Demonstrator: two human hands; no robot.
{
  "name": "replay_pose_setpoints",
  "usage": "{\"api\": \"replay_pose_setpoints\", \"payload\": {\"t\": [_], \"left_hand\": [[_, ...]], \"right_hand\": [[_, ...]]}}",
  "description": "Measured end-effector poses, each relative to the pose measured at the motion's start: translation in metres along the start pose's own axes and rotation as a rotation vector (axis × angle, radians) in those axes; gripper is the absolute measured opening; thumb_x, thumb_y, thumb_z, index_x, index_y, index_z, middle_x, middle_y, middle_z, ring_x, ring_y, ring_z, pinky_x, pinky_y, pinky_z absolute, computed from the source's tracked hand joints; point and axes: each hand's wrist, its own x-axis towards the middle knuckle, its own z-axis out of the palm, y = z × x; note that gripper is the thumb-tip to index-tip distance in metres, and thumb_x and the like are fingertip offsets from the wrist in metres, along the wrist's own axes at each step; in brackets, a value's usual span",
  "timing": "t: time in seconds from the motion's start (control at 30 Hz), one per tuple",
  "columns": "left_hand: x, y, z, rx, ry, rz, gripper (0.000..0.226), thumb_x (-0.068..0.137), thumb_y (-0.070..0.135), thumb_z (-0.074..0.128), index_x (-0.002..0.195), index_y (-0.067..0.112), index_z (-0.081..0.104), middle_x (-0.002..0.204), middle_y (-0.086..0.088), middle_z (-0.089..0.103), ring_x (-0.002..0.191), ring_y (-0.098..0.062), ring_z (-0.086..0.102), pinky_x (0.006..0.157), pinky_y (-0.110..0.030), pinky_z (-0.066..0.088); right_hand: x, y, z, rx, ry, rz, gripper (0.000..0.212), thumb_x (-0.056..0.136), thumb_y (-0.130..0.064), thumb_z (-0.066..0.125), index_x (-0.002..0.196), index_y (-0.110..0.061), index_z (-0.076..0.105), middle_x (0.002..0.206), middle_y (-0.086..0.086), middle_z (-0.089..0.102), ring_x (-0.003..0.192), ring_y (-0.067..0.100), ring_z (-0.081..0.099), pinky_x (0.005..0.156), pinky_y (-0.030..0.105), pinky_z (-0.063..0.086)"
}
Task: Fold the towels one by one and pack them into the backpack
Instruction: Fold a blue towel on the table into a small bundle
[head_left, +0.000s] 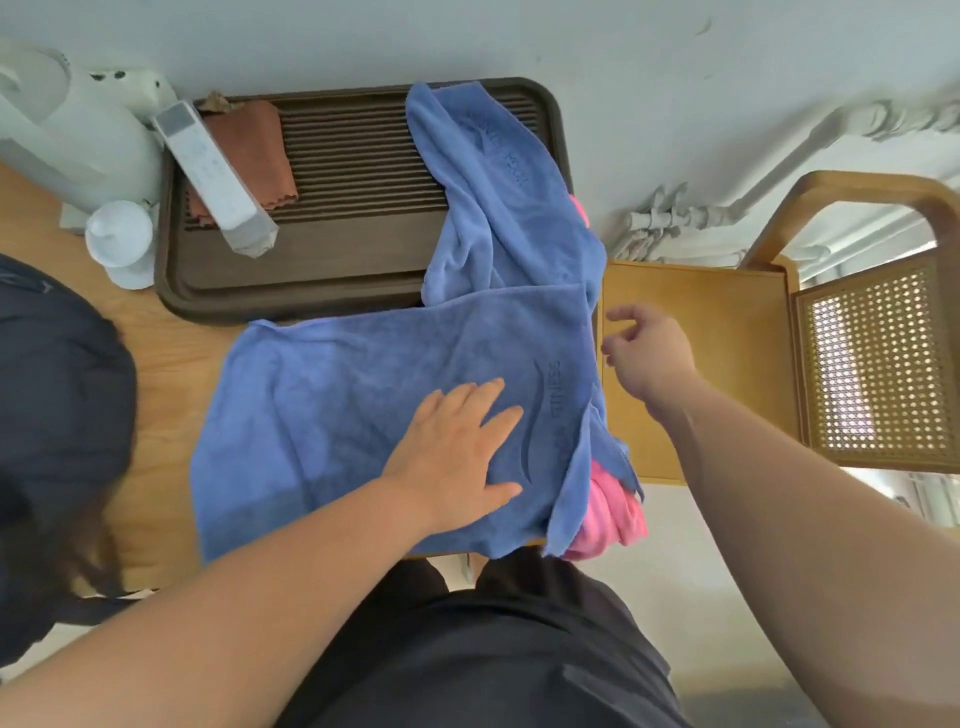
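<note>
Wooden table (171, 364) by a pale wall. My left hand (457, 457) lies flat, fingers straight, pressing the blue towel (332, 415) spread there. My right hand (649, 353) hovers at its right edge, loosely curled, holding nothing. I judge folding barely begun, nothing visibly packed. A pink towel (608, 514) peeks from beneath. A second blue towel (498, 197) drapes over the tray (332, 249), which holds a cloth (254, 150) and remote (213, 171). The backpack (57, 415) sits left; I cannot see inside.

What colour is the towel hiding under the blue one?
The hidden towel is pink; head view shows it.
</note>
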Motion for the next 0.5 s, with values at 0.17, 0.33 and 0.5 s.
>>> {"api": "replay_pose_setpoints", "payload": {"t": [0.17, 0.33, 0.5], "left_hand": [[0.014, 0.025, 0.003, 0.105, -0.098, 0.004, 0.091, 0.093, 0.068, 0.04, 0.16, 0.024, -0.002, 0.167, -0.002, -0.017, 0.154, -0.025, -0.014, 0.123, -0.057, 0.0], [0.03, 0.04, 0.004, 0.097, -0.146, -0.065, 0.101, 0.089, 0.072, 0.046, 0.16, 0.017, -0.002, 0.167, -0.004, -0.019, 0.154, -0.026, -0.013, 0.124, -0.055, 0.005], [0.032, 0.043, 0.004, 0.061, -0.154, -0.082, 0.105, 0.086, 0.072, 0.05, 0.16, 0.017, -0.002, 0.167, -0.003, -0.017, 0.154, -0.027, -0.008, 0.125, -0.052, 0.009]], "right_hand": [[-0.043, 0.019, 0.003, -0.09, -0.088, -0.178, 0.029, 0.088, -0.032, 0.069, 0.112, -0.025, 0.055, 0.08, -0.004, 0.058, 0.069, 0.013, 0.056, 0.061, 0.034, 0.046], [-0.078, 0.045, 0.011, -0.475, -0.152, -0.214, 0.053, 0.07, -0.039, 0.075, 0.111, -0.027, 0.044, 0.11, -0.002, 0.053, 0.097, 0.024, 0.052, 0.079, 0.038, 0.047], [-0.072, 0.068, -0.015, -0.45, -0.149, -0.069, 0.046, 0.071, -0.023, 0.069, 0.106, -0.027, 0.039, 0.089, -0.001, 0.057, 0.077, 0.025, 0.055, 0.059, 0.032, 0.04]]}}
